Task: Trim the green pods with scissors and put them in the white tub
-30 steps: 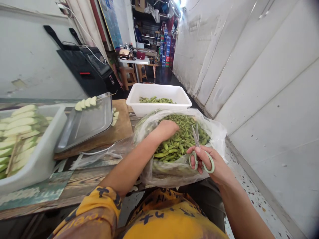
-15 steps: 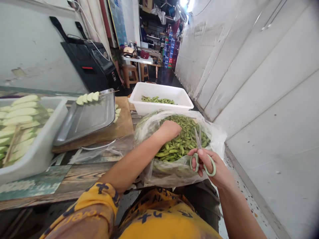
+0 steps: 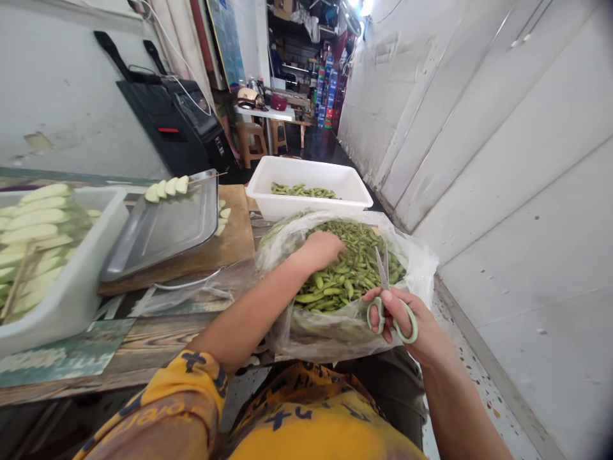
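My left hand point(image 3: 323, 249) reaches into the heap of green soybean pods point(image 3: 345, 281) in a clear plastic bag point(image 3: 416, 255). Its fingers curl down among the pods, and whatever they grip is hidden. Over the bag's near right side, my right hand point(image 3: 400, 316) holds a pair of scissors point(image 3: 383, 275) with pale green handles. The blades point up and away from me, slightly apart, above the pods.
Behind the bag stands a white tub point(image 3: 311, 207) with some pods. To the left, a metal tray point(image 3: 167, 223) bearing a skewer of pale green slices point(image 3: 167, 188) rests on a cutting board point(image 3: 234, 239). A white bin point(image 3: 100, 255) of slices is farther left. A wall point(image 3: 517, 211) borders the right side.
My left hand has shifted slightly left and stays down among the pods. The scissors in my right hand have barely moved, with the blades still a little apart.
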A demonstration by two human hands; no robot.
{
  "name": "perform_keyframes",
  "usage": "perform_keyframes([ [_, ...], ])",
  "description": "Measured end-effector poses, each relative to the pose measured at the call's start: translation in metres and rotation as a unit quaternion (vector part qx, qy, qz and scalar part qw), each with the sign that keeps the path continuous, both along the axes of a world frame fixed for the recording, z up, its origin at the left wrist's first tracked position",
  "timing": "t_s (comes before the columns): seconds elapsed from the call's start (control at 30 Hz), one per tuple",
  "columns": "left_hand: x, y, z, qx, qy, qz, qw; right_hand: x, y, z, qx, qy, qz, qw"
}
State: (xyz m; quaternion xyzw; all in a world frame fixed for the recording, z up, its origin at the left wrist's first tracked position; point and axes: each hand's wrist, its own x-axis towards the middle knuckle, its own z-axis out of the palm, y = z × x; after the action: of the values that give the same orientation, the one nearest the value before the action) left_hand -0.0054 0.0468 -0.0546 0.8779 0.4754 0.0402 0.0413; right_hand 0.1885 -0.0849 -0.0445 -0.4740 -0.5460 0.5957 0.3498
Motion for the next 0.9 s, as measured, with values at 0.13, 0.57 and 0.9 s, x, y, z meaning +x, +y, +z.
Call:
perform_keyframes([
  [0.13, 0.001, 0.0, 0.001, -0.003, -0.099, -0.011, 0.995, -0.003, 0.002, 0.002, 0.006, -0.006, 0.0, 1.0],
  [0.57, 0.0, -0.017, 0.017, -0.373, -0.533, -0.061, 0.757, 0.002, 0.018, 0.009, 0.059, -0.111, 0.044, 0.991],
  [0.9, -0.008, -0.016, 0.023, -0.369, -0.479, -0.058, 0.794, 0.0, 0.025, 0.021, 0.074, -0.165, 0.081, 0.98],
])
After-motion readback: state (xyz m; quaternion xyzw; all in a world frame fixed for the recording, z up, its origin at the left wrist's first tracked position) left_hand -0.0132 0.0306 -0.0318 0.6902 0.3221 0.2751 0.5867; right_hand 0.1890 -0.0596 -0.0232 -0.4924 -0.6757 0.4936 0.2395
